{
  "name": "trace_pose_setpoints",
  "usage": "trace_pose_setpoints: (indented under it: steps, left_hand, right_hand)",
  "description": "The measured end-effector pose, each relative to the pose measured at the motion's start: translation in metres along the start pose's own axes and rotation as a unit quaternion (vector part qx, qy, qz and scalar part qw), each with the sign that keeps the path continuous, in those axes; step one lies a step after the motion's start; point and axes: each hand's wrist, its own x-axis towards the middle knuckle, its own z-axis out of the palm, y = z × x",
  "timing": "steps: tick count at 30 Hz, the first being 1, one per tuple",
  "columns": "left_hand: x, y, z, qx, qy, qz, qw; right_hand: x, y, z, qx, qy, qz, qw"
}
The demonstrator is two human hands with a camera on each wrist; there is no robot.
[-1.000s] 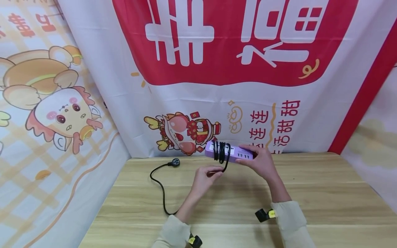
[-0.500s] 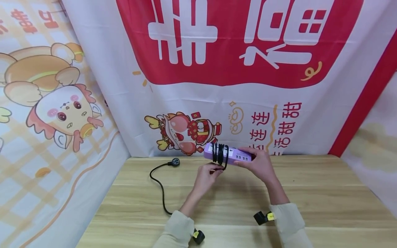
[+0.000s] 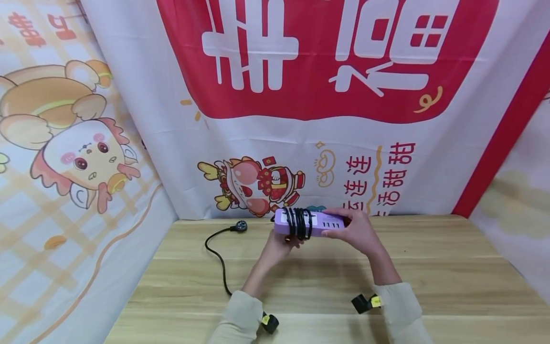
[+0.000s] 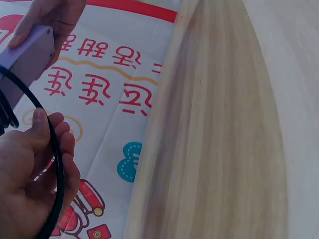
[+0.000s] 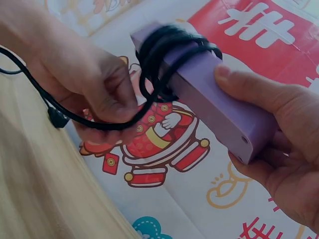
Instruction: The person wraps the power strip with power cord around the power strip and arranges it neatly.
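Note:
In the head view, a purple power strip (image 3: 317, 232) with sockets and USB ports is held in the air near the back of the table. My right hand (image 3: 360, 233) grips its right end, with the thumb along one side in the right wrist view. Several turns of black cord (image 3: 299, 223) wrap the strip's left half. My left hand (image 3: 277, 249), partly hidden under that end, pinches the cord between thumb and fingers, as the left wrist view (image 4: 37, 169) shows. The cord's free end trails left to a black plug (image 3: 241, 226) lying on the table.
The wood-grain table (image 3: 429, 267) meets a printed cloth backdrop (image 3: 318, 105) right behind the strip. Another printed cloth (image 3: 77, 239) stands along the left side. Black wrist-camera mounts (image 3: 363, 303) sit at both cuffs.
The power strip has come slightly down and to the left in the right hand. My left hand, in front of the strip before, is now partly hidden below its left end.

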Motion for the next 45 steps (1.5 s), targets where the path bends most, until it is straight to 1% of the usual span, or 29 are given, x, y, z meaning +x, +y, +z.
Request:
trace_pose_setpoints:
  steps: [1, 3, 7, 9, 12, 15, 21, 24, 27, 30, 33, 36, 37, 39, 40, 42, 44, 45]
  left_hand:
    - [0.000, 0.000, -0.002, -0.010, -0.011, -0.002, 0.9999]
    - [0.000, 0.001, -0.005, -0.013, -0.032, -0.011, 0.9993]
    - [0.001, 0.005, -0.011, 0.020, -0.066, -0.028, 0.9973]
    - [0.002, 0.006, -0.014, 0.039, -0.071, -0.042, 0.9958]
    - [0.002, 0.005, -0.017, 0.061, -0.069, -0.059, 0.9940]
    - [0.003, 0.002, -0.020, 0.058, -0.073, -0.075, 0.9928]
    - [0.003, -0.003, -0.025, 0.051, -0.114, -0.082, 0.9888]
    - [0.001, -0.002, -0.027, 0.049, -0.124, -0.089, 0.9870]
    - [0.000, 0.000, -0.027, 0.050, -0.125, -0.088, 0.9870]
    - [-0.001, 0.000, -0.024, 0.061, -0.116, -0.092, 0.9871]
    - [-0.002, -0.001, -0.021, 0.065, -0.108, -0.107, 0.9863]
    - [-0.002, -0.003, -0.022, 0.055, -0.114, -0.119, 0.9847]
    - [-0.002, -0.004, -0.022, 0.047, -0.117, -0.120, 0.9846]
    - [-0.002, -0.006, -0.024, 0.045, -0.121, -0.124, 0.9840]
    - [-0.003, -0.007, -0.025, 0.052, -0.117, -0.123, 0.9840]
    - [-0.003, -0.008, -0.027, 0.059, -0.099, -0.127, 0.9852]
    - [-0.003, -0.008, -0.028, 0.081, -0.078, -0.126, 0.9856]
    - [-0.003, -0.008, -0.029, 0.092, -0.068, -0.121, 0.9860]
  right_hand:
    - [0.000, 0.000, -0.001, -0.001, -0.006, -0.003, 1.0000]
    - [-0.001, -0.001, -0.004, -0.003, -0.013, -0.011, 0.9998]
    - [-0.002, 0.000, -0.010, 0.002, -0.014, -0.012, 0.9998]
    - [-0.001, 0.002, -0.013, 0.007, -0.008, -0.007, 0.9999]
    - [0.000, 0.004, -0.016, 0.011, 0.000, -0.006, 0.9999]
    - [0.000, 0.005, -0.018, 0.009, 0.008, -0.005, 0.9999]
    - [-0.001, 0.004, -0.024, 0.010, 0.017, 0.010, 0.9997]
    - [-0.002, 0.004, -0.026, 0.011, 0.022, 0.019, 0.9995]
    - [-0.002, 0.004, -0.026, 0.015, 0.024, 0.023, 0.9993]
    - [-0.003, 0.003, -0.023, 0.032, 0.019, 0.018, 0.9991]
    - [-0.003, 0.001, -0.019, 0.050, 0.012, 0.004, 0.9986]
    - [-0.002, -0.001, -0.015, 0.057, 0.005, -0.008, 0.9983]
    - [-0.002, -0.001, -0.014, 0.056, 0.003, -0.009, 0.9984]
    - [-0.002, 0.001, -0.014, 0.053, -0.002, -0.009, 0.9985]
    - [-0.002, 0.002, -0.015, 0.050, -0.006, -0.009, 0.9987]
    - [-0.002, 0.005, -0.016, 0.048, -0.014, -0.009, 0.9987]
    - [-0.003, 0.007, -0.018, 0.048, -0.023, -0.012, 0.9985]
    - [-0.004, 0.007, -0.019, 0.046, -0.026, -0.015, 0.9985]
